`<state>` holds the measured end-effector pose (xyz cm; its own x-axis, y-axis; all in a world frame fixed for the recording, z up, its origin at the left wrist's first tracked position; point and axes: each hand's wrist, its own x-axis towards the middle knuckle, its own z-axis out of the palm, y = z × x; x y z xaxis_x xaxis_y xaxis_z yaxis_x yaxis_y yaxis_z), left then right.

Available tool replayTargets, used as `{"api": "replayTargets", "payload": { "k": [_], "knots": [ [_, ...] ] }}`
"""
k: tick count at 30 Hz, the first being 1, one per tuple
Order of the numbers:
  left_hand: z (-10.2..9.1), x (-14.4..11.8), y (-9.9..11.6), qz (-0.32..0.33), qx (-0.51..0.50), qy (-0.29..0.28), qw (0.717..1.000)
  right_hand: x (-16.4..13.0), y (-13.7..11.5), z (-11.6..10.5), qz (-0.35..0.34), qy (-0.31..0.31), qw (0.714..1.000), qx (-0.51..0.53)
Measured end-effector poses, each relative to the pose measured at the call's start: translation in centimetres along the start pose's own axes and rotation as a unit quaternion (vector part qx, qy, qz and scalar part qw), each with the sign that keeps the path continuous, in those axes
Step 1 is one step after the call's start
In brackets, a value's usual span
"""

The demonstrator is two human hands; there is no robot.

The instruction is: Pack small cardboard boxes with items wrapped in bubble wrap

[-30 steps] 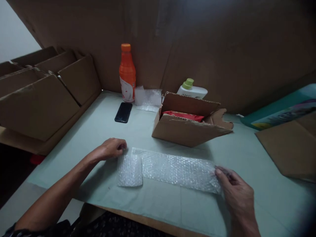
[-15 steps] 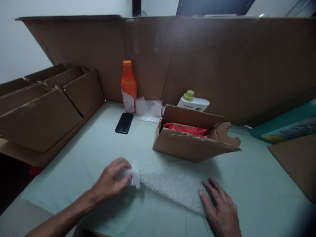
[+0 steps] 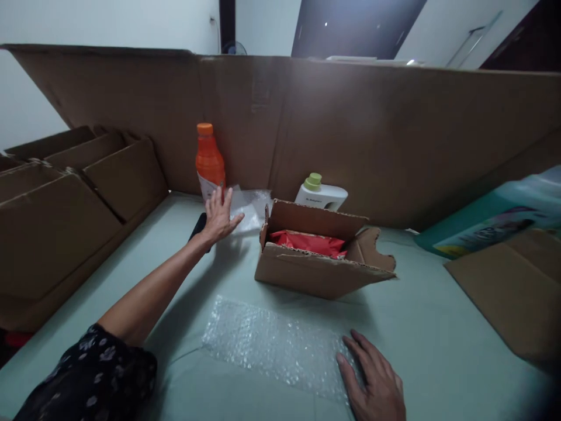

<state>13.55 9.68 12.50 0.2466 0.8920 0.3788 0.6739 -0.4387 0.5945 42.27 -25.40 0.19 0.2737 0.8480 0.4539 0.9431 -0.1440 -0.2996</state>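
Note:
My left hand (image 3: 219, 217) is stretched out over the table, fingers spread, in front of the orange bottle (image 3: 210, 161). Whether it touches the bottle I cannot tell. Beneath its wrist a dark phone (image 3: 198, 227) is partly covered, and a piece of bubble wrap (image 3: 249, 211) lies just to the right. A larger sheet of bubble wrap (image 3: 276, 345) is spread flat near the front. At that sheet's right end rests my right hand (image 3: 372, 374), fingers apart, with nothing gripped.
Behind the sheet stands an open cardboard box (image 3: 307, 280) with a red packet (image 3: 309, 242) inside. A white bottle with a green cap (image 3: 322, 193) is behind it. Cardboard compartments (image 3: 52, 234) are at left; a teal bottle (image 3: 486, 216) and a cardboard flap (image 3: 508, 292) at right.
My left hand has let go of the bubble wrap's left end and reached forward toward the orange bottle. The sheet now lies flat. My right hand stays at its right end.

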Motion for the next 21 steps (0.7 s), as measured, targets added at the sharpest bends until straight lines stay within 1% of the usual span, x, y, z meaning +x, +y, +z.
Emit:
{"api": "replayTargets", "payload": {
  "k": [2, 4, 6, 7, 9, 11, 13, 15, 19, 21],
  "knots": [
    [0.5, -2.9, -0.2, 0.003, -0.008, -0.035, 0.999, 0.0, 0.1, -0.5, 0.006, 0.006, 0.999, 0.032],
    [0.8, -6.7, -0.1, 0.018, -0.031, -0.079, 0.996, 1.0, 0.0, -1.3, 0.037, 0.007, 0.997, 0.070],
    [1.6, -10.0, 0.5, 0.035, -0.098, -0.122, 0.987, 3.3, -0.5, -2.0, 0.087, -0.003, 0.989, 0.117],
    [2.1, -11.2, 0.9, 0.036, -0.140, -0.140, 0.980, 4.8, -0.9, -2.2, 0.110, -0.007, 0.983, 0.144],
    [3.6, -12.5, 2.0, 0.020, -0.218, -0.162, 0.962, 8.4, -1.6, -2.2, 0.136, -0.018, 0.968, 0.211],
    [4.9, -12.9, 3.2, -0.005, -0.264, -0.171, 0.949, 11.3, -2.5, -1.8, 0.154, -0.032, 0.949, 0.273],
    [5.6, -13.2, 4.1, -0.016, -0.288, -0.168, 0.943, 12.7, -3.5, -1.4, 0.175, -0.044, 0.933, 0.311],
    [5.2, -14.1, 4.2, -0.018, -0.296, -0.159, 0.942, 12.3, -4.6, -1.2, 0.185, -0.041, 0.928, 0.320],
    [3.0, -17.4, 3.0, -0.057, -0.273, -0.148, 0.949, 9.0, -6.6, -1.0, 0.156, -0.038, 0.942, 0.293],
    [2.1, -18.3, 2.5, -0.071, -0.264, -0.148, 0.950, 8.3, -7.5, -0.8, 0.150, -0.046, 0.945, 0.288]
  ]
}}
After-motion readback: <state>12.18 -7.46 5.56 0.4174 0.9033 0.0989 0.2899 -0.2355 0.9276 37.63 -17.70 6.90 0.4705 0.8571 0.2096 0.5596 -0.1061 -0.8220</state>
